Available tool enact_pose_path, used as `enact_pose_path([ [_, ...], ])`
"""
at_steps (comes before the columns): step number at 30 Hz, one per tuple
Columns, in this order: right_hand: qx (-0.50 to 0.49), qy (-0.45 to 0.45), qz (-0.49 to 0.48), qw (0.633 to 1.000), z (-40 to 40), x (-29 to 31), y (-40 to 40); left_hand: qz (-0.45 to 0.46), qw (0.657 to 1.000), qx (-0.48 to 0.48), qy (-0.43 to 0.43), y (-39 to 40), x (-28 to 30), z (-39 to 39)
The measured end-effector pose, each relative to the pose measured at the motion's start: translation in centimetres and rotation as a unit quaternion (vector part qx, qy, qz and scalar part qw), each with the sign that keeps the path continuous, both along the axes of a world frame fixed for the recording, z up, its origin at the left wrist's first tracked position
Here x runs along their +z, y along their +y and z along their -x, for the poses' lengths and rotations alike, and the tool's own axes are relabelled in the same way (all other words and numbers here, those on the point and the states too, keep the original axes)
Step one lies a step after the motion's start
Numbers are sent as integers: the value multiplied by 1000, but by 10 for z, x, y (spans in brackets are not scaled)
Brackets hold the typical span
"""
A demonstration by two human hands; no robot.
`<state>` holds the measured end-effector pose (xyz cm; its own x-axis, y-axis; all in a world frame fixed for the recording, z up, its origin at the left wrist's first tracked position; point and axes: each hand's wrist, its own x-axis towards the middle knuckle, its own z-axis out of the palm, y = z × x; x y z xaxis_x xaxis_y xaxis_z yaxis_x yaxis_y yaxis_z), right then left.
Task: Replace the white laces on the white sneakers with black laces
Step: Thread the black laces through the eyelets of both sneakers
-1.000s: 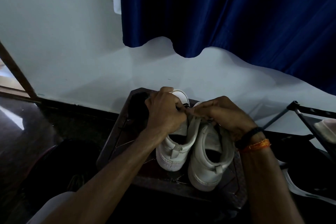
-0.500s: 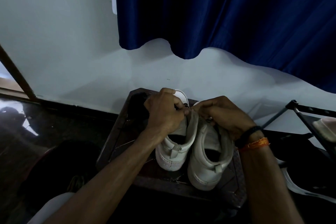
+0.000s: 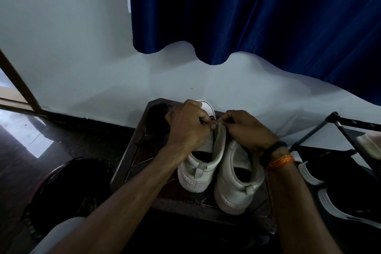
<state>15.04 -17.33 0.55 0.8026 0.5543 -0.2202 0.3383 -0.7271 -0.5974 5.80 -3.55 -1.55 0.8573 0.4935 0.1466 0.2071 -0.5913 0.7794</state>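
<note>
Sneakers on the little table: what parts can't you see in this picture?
- Head view: lacing area of both white sneakers, covered by the left hand and right hand.
- Whatever the fingertips pinch: too small and dark to tell.
- Black shoe: cut off by the right edge.

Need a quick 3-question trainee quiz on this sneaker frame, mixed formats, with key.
1. True or false: the two white leather sneakers stand heels toward the camera on the dark wooden stool.
2. Which wrist wears the black band and orange thread?
3. The left hand and right hand meet at: A) heel tab B) tongue top C) sole.

Key: 1 true; 2 right; 3 B.
</note>
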Motion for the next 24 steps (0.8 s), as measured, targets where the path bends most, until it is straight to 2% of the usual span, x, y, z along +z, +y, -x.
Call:
enact_pose_path([
  [5,-42,30,-39,998,-4,-3,-3,8,999,-13,46,6,2,1],
  [9,-62,59,-114,990,-1,-1,-2,25,999,-30,18,6,-3,2],
  [15,-6,83,-179,980,6,10,-11,31,999,-18,4,5,-7,0],
  [17,-10,77,-175,981,5,8,-11,35,999,-26,-7,5,-8,0],
  [22,-18,4,-92,996,4,-1,-5,51,998,-26,-13,6,-10,0],
  [24,-29,-1,-105,994,3,-2,-3,59,998,-30,-7,5,-8,1],
])
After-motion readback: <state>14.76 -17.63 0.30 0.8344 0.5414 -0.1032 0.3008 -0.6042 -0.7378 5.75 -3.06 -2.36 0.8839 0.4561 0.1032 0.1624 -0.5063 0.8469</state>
